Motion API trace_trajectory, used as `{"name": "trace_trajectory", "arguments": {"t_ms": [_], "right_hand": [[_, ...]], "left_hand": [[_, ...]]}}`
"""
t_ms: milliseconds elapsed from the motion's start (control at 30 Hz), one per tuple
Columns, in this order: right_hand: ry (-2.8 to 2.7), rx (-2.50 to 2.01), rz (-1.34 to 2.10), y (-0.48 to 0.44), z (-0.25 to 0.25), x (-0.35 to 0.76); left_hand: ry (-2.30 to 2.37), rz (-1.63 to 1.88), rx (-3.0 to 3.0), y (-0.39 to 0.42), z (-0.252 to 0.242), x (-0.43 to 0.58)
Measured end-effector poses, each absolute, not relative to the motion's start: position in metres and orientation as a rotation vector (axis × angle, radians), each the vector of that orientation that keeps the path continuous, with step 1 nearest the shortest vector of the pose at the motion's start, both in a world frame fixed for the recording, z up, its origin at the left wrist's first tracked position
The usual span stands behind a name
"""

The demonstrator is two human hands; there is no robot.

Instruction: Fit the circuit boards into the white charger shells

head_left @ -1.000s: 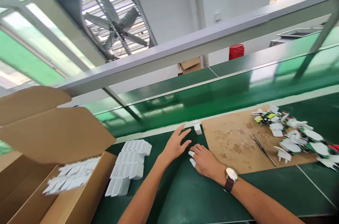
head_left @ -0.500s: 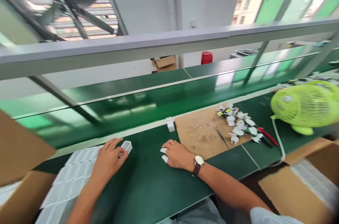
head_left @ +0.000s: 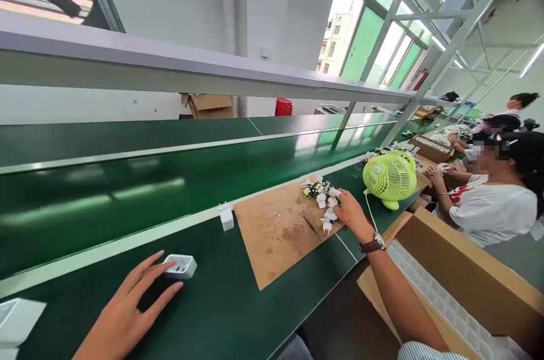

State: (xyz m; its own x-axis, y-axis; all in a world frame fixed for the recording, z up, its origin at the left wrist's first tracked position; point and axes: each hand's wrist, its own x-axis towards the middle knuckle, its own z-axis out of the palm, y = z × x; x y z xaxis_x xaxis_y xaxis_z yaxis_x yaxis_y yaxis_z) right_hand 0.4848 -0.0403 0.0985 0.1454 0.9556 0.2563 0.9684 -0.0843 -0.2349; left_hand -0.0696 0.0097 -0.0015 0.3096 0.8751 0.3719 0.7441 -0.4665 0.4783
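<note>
My left hand [head_left: 127, 309] lies on the green bench at the lower left, fingers stretched out, fingertips touching a small white charger shell [head_left: 181, 265]. My right hand [head_left: 351, 212], with a wristwatch on the wrist, reaches far right to a heap of white plug parts and circuit boards [head_left: 319, 193] on a brown work mat [head_left: 272, 229]. Its fingers curl into the heap; what they hold is hidden. Another white charger shell [head_left: 226, 216] stands upright beside the mat's left edge.
A lime-green desk fan [head_left: 389, 177] stands right of the heap. Tweezers [head_left: 310, 225] lie on the mat. An open cardboard box [head_left: 459, 286] of white shells sits at the lower right. A person in a white shirt [head_left: 493, 207] works further along. A green conveyor [head_left: 170, 178] runs behind.
The view swung right. My right hand moved from the bench centre out to the parts heap. My left hand carried a white shell rightward, away from the rows of shells.
</note>
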Motion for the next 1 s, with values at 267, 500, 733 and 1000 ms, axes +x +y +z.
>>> {"name": "trace_trajectory", "arguments": {"t_ms": [267, 500, 733, 1000], "right_hand": [[-1.795, -2.081, 0.175, -0.069, 0.066, 0.471], [-1.531, -1.883, 0.224, -0.055, 0.093, 0.47], [-1.523, -1.343, 0.918, -0.017, 0.061, 0.319], [-1.735, -1.299, 0.809, -0.003, 0.032, 0.268]], "left_hand": [[1.516, 0.928, 2.269, 0.001, -0.008, -0.066], [1.502, 0.945, 2.32, 0.0, -0.007, -0.06], [1.468, 0.976, 2.183, -0.008, -0.003, -0.041], [1.424, 0.99, 2.086, -0.015, 0.003, -0.042]]}}
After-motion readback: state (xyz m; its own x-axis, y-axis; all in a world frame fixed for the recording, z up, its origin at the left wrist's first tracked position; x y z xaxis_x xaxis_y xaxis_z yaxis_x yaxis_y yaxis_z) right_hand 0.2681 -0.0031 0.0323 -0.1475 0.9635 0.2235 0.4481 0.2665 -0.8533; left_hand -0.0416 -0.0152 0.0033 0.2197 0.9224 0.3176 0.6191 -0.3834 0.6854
